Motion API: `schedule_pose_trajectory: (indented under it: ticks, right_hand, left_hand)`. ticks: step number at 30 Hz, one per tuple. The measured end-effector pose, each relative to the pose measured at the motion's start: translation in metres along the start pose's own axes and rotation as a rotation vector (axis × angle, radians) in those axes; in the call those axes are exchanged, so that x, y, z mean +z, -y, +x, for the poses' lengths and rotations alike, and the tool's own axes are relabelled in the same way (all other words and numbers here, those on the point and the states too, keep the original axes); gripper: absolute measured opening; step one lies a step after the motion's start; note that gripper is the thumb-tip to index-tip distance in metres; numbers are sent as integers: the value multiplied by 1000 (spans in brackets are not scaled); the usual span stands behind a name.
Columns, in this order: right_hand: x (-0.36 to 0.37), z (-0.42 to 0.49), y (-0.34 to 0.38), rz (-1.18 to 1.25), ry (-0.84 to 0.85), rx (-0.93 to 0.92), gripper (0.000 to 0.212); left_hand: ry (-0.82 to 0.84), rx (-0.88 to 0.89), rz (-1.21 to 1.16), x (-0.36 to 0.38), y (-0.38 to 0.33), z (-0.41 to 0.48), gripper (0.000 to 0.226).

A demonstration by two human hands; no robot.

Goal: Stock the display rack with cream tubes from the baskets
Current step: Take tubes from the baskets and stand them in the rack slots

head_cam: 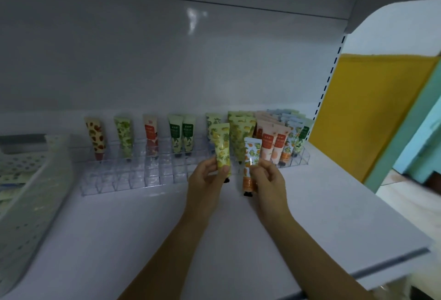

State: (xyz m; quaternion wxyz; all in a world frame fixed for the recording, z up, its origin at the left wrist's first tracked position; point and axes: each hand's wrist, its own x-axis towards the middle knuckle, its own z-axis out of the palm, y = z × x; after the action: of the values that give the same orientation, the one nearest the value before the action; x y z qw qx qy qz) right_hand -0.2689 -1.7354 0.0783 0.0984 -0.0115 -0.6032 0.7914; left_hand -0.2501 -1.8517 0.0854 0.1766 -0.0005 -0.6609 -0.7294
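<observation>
With both forearms reaching forward over the white shelf (pixel 322 216), your left hand (pixel 207 175) pinches a yellow-green cream tube (pixel 222 146) upright, and your right hand (pixel 267 178) pinches an orange-patterned tube (pixel 251 158), both just before the clear display rack (pixel 143 175).

2 hands (pixel 207 175), 2 held tubes (pixel 223 148), 1 rack (pixel 143 178), 1 basket (pixel 35 204), racked tubes (pixel 274 143) uncountable

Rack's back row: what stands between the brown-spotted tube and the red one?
A single green leaf-print tube stands between them in the clear rack, per the head view.
</observation>
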Motion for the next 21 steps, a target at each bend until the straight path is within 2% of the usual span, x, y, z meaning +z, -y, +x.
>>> schedule_pose_trajectory:
  ticks: [3,7,10,13,21]
  right_hand:
    - [-9,6,8,-62,-176,-168,22]
    - [-31,38,23,-103,-406,-272,29]
    - [-51,59,33,-176,-506,-330,36]
    - [-71,73,38,-231,-525,-361,39]
    - [-89,91,21,-358,-422,-277,38]
  left_hand:
    - [36,2,-21,3,-1,-1,18]
    - [90,13,-17,11,-3,1,17]
    - [135,2,30,19,0,4,16]
    - [182,5,81,25,6,6,18]
    - [238,45,184,32,18,7,19]
